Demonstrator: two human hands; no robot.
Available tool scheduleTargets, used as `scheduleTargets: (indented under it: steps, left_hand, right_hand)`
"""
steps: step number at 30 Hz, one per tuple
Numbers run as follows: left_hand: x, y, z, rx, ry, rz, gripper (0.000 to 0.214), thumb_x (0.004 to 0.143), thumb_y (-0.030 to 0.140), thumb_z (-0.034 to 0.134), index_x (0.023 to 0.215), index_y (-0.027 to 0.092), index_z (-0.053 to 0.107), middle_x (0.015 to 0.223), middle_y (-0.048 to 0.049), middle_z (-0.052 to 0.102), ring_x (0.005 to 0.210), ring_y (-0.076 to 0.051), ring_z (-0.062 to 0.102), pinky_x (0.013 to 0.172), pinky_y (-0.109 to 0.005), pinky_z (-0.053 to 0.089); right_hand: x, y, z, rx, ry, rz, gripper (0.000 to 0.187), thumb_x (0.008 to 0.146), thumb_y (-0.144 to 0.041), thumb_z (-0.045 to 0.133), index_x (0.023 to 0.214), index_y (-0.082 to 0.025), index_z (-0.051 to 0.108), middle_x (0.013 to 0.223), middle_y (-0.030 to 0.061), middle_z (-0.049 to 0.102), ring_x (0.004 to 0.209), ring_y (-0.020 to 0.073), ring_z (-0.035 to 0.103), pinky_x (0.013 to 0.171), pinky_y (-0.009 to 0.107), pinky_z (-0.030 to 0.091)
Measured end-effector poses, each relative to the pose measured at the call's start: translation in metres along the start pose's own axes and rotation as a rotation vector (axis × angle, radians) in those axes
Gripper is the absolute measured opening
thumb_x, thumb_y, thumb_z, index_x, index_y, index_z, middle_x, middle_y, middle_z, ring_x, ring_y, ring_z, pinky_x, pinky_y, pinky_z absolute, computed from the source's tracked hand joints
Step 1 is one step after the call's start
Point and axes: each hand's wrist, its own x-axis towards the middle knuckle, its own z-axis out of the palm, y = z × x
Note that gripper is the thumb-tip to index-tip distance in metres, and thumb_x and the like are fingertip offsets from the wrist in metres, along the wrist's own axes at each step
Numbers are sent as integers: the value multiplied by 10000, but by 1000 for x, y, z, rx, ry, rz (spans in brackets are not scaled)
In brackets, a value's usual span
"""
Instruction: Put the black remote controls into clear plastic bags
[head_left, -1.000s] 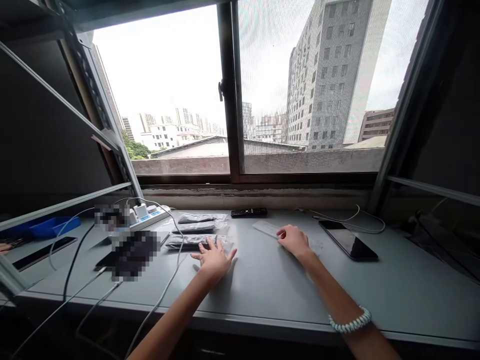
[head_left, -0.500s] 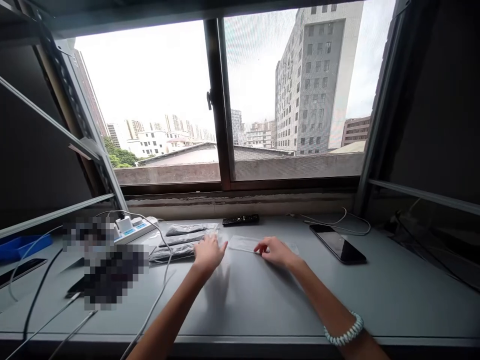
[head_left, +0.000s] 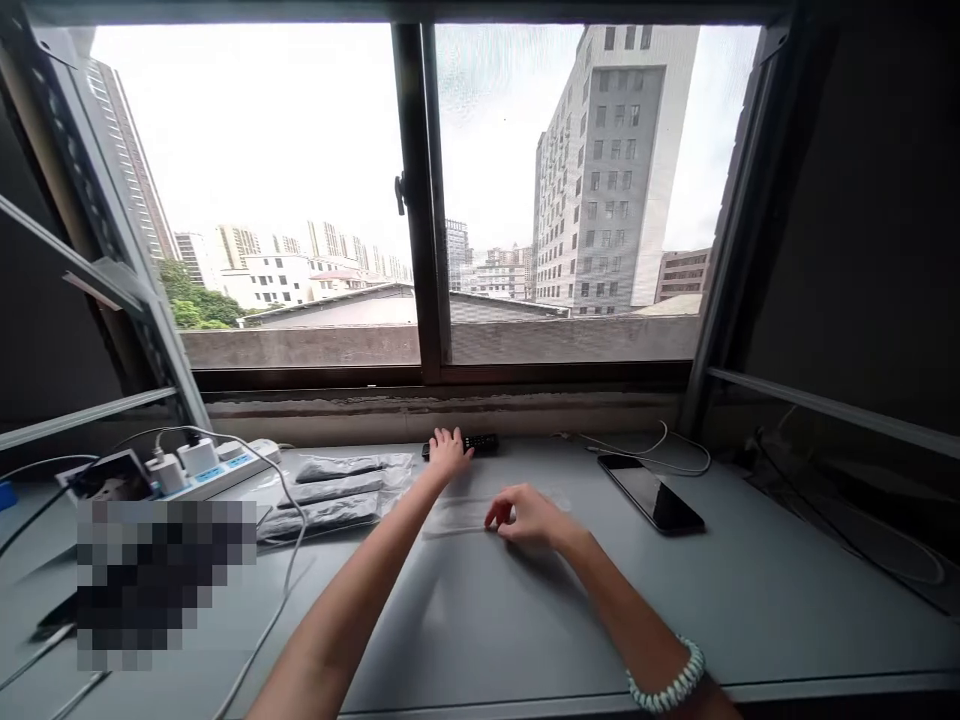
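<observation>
Head view: our left hand (head_left: pixel 448 452) rests spread-fingered on one black remote (head_left: pixel 482 441) at the far side of the table (head_left: pixel 525 620). It looks light and rigid, best gripped by its long sides. Our right hand (head_left: pixel 527 517) seems to pinch one flimsy clear sleeve (head_left: pixel 461 518). Three bagged packs (head_left: pixel 330 490) lie to the left.

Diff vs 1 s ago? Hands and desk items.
The left hand left the nearest of the three packed bags and reached forward onto the end of the black remote by the window; no clear grasp. The right hand keeps its fingertips on the clear bag, which seems drawn slightly nearer. The phone, power strip and packed bags are unmoved.
</observation>
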Motion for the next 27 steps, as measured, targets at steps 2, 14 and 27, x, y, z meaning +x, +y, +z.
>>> scheduleTargets:
  steps: [2, 14, 27]
  left_hand:
    - [3, -1, 3, -5, -15, -9, 515, 888, 340, 390, 1314, 52, 344, 1311, -239, 421, 1271, -341, 312, 973, -408, 265]
    - [-30, 3, -2, -143, 138, 110, 372, 874, 311, 453, 1201, 134, 451, 1177, -161, 443, 1114, -264, 445, 912, -356, 324]
    - [-107, 9, -9, -436, 459, 509, 445, 813, 236, 579, 1222, 224, 405, 1053, -68, 443, 984, -214, 469, 881, -373, 398]
  right_hand:
    - [0, 1, 1, 29, -10, -12, 318, 605, -102, 518, 813, -228, 722, 783, 12, 643, 700, 131, 562, 619, 213, 406]
    - [11, 9, 4, 407, 301, 147, 554, 699, -386, 599, 1201, -175, 498, 925, 55, 612, 610, 121, 574, 549, 247, 476]
    - [6, 5, -21, 926, 564, 410, 378, 720, -510, 575, 686, -135, 553, 488, 39, 585, 333, 86, 461, 338, 200, 395]
